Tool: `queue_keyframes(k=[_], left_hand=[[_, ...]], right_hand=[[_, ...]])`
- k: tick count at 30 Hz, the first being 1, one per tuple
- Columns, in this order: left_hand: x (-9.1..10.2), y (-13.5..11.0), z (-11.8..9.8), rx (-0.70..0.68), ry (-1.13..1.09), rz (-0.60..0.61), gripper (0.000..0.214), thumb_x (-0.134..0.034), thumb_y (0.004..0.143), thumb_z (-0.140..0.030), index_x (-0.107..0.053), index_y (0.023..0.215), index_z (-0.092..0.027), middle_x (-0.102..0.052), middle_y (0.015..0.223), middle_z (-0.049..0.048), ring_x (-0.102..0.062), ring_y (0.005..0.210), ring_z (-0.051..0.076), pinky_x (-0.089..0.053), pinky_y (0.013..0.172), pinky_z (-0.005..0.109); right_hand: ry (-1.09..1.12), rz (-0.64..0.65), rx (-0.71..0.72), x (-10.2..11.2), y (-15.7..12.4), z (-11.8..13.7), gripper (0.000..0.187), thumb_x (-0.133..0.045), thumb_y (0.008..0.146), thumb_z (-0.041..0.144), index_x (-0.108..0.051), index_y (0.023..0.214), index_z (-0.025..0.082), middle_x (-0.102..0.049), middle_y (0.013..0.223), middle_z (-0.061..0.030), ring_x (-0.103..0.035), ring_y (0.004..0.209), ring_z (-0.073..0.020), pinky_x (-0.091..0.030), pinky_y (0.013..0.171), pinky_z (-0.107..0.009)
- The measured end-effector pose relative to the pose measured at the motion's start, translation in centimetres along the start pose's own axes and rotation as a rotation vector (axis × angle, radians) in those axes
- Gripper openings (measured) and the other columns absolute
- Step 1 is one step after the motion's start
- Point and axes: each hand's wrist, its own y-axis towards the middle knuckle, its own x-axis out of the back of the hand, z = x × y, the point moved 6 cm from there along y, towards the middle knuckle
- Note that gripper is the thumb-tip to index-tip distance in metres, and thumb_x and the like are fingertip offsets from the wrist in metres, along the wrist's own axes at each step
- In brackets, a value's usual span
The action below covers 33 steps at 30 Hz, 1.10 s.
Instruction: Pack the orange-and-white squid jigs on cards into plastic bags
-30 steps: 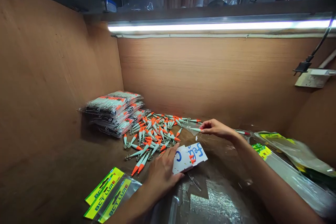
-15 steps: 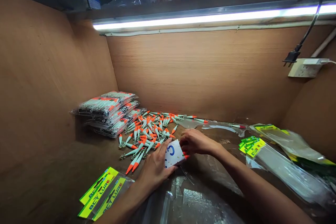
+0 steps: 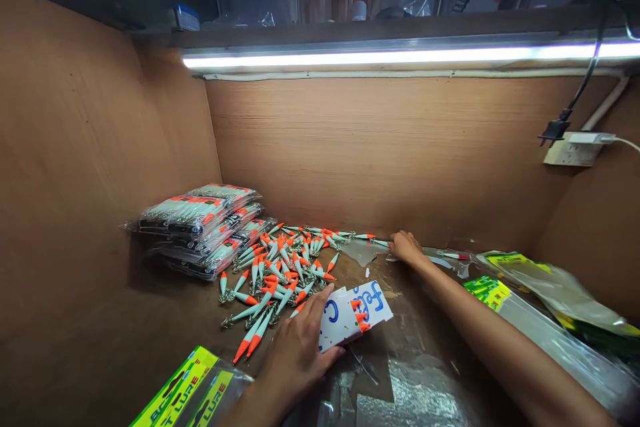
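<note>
My left hand (image 3: 300, 333) is closed round the near left end of a small white cardboard box (image 3: 334, 333) with blue lettering. Orange tips of squid jigs (image 3: 361, 317) show at the box's open side. Far back by the wall, my right hand (image 3: 406, 245) has its fingers closed at the end of a white-and-orange squid jig (image 3: 383, 243), hiding that jig's tip. A loose pile of squid jigs (image 3: 280, 267), pale bodies with orange noses and wire hooks, spreads behind and left of the box.
Clear bags packed with jigs (image 3: 200, 227) are stacked at the left. Yellow-green "BCT LURE" header bags (image 3: 175, 390) lie front left, and more clear bags (image 3: 550, 327) at right. A lone jig (image 3: 453, 255) lies by the back wall. A plug (image 3: 555, 130) hangs near the socket (image 3: 573, 150).
My right hand has left the box and reached back to a jig by the wall. The box has turned, showing more lettering and the orange tips. The camera view has tilted up slightly.
</note>
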Motion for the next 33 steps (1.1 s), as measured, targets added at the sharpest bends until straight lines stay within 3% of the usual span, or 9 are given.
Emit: queue_keyframes(k=[4, 7, 10, 14, 17, 21, 25, 28, 33], left_hand=[[-0.5, -0.2, -0.2, -0.012, 0.003, 0.019, 0.102, -0.075, 0.072, -0.025, -0.015, 0.154, -0.039, -0.038, 0.153, 0.0000, -0.047, 0.133, 0.024, -0.042, 0.108, 0.040], [-0.5, -0.2, -0.5, -0.019, -0.004, 0.042, 0.099, -0.074, 0.073, -0.026, -0.017, 0.154, -0.037, -0.037, 0.154, 0.0001, -0.045, 0.134, 0.023, -0.041, 0.110, 0.039], [-0.4, -0.3, -0.8, -0.004, -0.006, 0.066, 0.097, -0.073, 0.075, -0.028, -0.017, 0.154, -0.035, -0.037, 0.154, 0.0019, -0.046, 0.133, 0.024, -0.041, 0.109, 0.040], [-0.3, -0.4, -0.9, -0.027, -0.009, 0.058, 0.098, -0.074, 0.075, -0.029, -0.016, 0.154, -0.034, -0.036, 0.154, 0.0032, -0.045, 0.133, 0.025, -0.042, 0.108, 0.041], [-0.5, -0.4, -0.8, -0.043, -0.021, 0.034, 0.097, -0.074, 0.076, -0.029, -0.017, 0.154, -0.033, -0.039, 0.153, 0.0042, -0.046, 0.132, 0.026, -0.042, 0.108, 0.041], [-0.6, -0.2, -0.7, -0.059, -0.017, 0.007, 0.100, -0.076, 0.074, -0.028, -0.017, 0.154, -0.032, -0.040, 0.152, 0.0055, -0.047, 0.131, 0.026, -0.044, 0.107, 0.042], [-0.3, 0.0, -1.5, -0.142, -0.021, -0.002, 0.100, -0.075, 0.074, -0.023, -0.016, 0.154, -0.033, -0.038, 0.153, 0.0034, -0.047, 0.132, 0.025, -0.042, 0.109, 0.039], [-0.2, 0.1, -1.8, -0.178, -0.017, 0.003, 0.095, -0.072, 0.077, -0.023, -0.018, 0.155, -0.034, -0.038, 0.153, 0.0031, -0.049, 0.131, 0.026, -0.043, 0.108, 0.040], [-0.5, 0.4, -1.2, -0.167, 0.003, 0.026, 0.095, -0.072, 0.079, -0.026, -0.015, 0.155, -0.034, -0.043, 0.150, 0.0030, -0.054, 0.125, 0.027, -0.046, 0.105, 0.040]], right_hand=[[-0.041, -0.035, 0.002, -1.8, 0.2, -0.5, 0.031, -0.051, 0.091, 0.026, -0.071, 0.109, 0.010, -0.052, 0.123, -0.0159, -0.044, 0.121, -0.0196, -0.036, 0.101, -0.023], [-0.026, -0.059, 0.061, -1.4, -0.4, 0.2, 0.032, -0.049, 0.093, 0.027, -0.069, 0.112, 0.011, -0.054, 0.121, -0.0143, -0.045, 0.120, -0.0184, -0.035, 0.099, -0.021], [0.032, -0.020, 0.144, -0.2, -1.9, 1.2, 0.035, -0.048, 0.095, 0.033, -0.067, 0.116, 0.014, -0.060, 0.112, -0.0103, -0.053, 0.105, -0.0121, -0.036, 0.087, -0.016], [0.125, 0.075, 0.309, 2.4, -6.4, 2.6, 0.038, -0.050, 0.094, 0.044, -0.068, 0.116, 0.019, -0.063, 0.105, -0.0033, -0.056, 0.088, -0.0049, -0.035, 0.075, -0.011], [0.197, 0.165, 0.457, 4.3, -11.0, 3.8, 0.034, -0.053, 0.092, 0.043, -0.071, 0.111, 0.021, -0.064, 0.101, -0.0007, -0.054, 0.081, -0.0032, -0.033, 0.070, -0.010], [0.116, 0.113, 0.530, 5.7, -15.3, 5.2, 0.022, -0.060, 0.089, 0.035, -0.075, 0.097, 0.021, -0.063, 0.094, -0.0021, -0.051, 0.082, -0.0048, -0.027, 0.070, -0.012], [0.083, 0.068, 0.607, 4.4, -17.0, 7.5, 0.023, -0.064, 0.090, 0.041, -0.075, 0.092, 0.020, -0.062, 0.092, -0.0028, -0.048, 0.084, -0.0050, -0.024, 0.070, -0.014], [0.081, 0.005, 0.747, 2.8, -17.4, 9.3, 0.024, -0.063, 0.091, 0.040, -0.074, 0.093, 0.019, -0.060, 0.091, -0.0042, -0.046, 0.088, -0.0056, -0.026, 0.075, -0.015], [0.054, -0.020, 0.936, 1.0, -17.3, 9.6, 0.018, -0.063, 0.091, 0.037, -0.073, 0.093, 0.022, -0.060, 0.091, -0.0027, -0.042, 0.090, -0.0060, -0.026, 0.084, -0.017]])
